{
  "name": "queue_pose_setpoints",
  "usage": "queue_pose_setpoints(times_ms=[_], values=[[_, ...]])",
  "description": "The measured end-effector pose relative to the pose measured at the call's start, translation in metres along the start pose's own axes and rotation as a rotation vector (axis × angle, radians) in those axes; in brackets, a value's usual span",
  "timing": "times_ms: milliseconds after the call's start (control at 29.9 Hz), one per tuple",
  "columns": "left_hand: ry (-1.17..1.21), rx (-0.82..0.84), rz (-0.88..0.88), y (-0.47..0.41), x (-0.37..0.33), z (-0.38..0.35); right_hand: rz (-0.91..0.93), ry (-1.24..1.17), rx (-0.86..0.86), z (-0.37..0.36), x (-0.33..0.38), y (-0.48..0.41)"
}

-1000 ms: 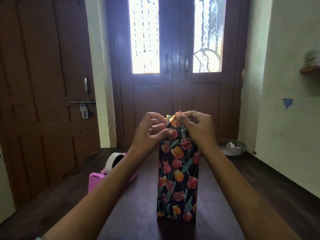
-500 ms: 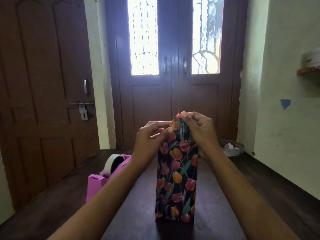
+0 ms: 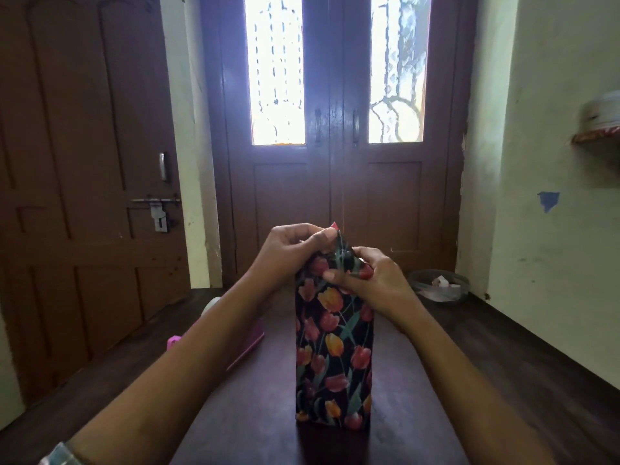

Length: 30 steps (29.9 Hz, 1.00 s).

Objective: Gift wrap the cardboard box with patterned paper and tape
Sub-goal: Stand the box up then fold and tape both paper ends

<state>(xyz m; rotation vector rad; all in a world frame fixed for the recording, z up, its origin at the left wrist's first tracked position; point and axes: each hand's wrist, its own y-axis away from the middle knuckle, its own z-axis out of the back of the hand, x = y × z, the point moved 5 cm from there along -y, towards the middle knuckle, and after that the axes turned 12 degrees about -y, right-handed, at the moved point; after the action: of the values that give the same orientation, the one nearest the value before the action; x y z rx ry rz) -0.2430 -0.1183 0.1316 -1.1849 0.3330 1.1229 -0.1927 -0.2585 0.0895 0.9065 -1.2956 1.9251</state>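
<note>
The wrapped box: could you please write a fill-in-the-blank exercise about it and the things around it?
1. The wrapped box stands ____ on the table.
2. The left hand pinches the paper at the box's ____ end.
3. The tape dispenser, partly hidden behind the left forearm, is ____ in colour.
Missing words: upright; top; pink.

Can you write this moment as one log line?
wrapped box upright on table | left hand pinches paper flap | right hand grips its top | pink tape dispenser idle
</note>
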Motion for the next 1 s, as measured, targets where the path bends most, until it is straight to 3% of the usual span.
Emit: queue_pose_setpoints(times_ms=[301,602,802,1003], values=[[-0.057,0.026,0.224,-0.014,0.002,0.003,0.11,0.059,0.057,-0.005,0.009,0.004],[-0.146,0.111,0.289,-0.024,0.015,-0.005,0.083,0.143,0.031,-0.004,0.005,0.007],[-0.325,0.274,0.354,-0.036,0.016,-0.005,0.111,0.136,0.046,-0.006,0.006,0.008],[-0.157,0.475,0.609,-0.03,0.03,-0.009,0.149,0.089,0.042,-0.005,0.004,0.011]])
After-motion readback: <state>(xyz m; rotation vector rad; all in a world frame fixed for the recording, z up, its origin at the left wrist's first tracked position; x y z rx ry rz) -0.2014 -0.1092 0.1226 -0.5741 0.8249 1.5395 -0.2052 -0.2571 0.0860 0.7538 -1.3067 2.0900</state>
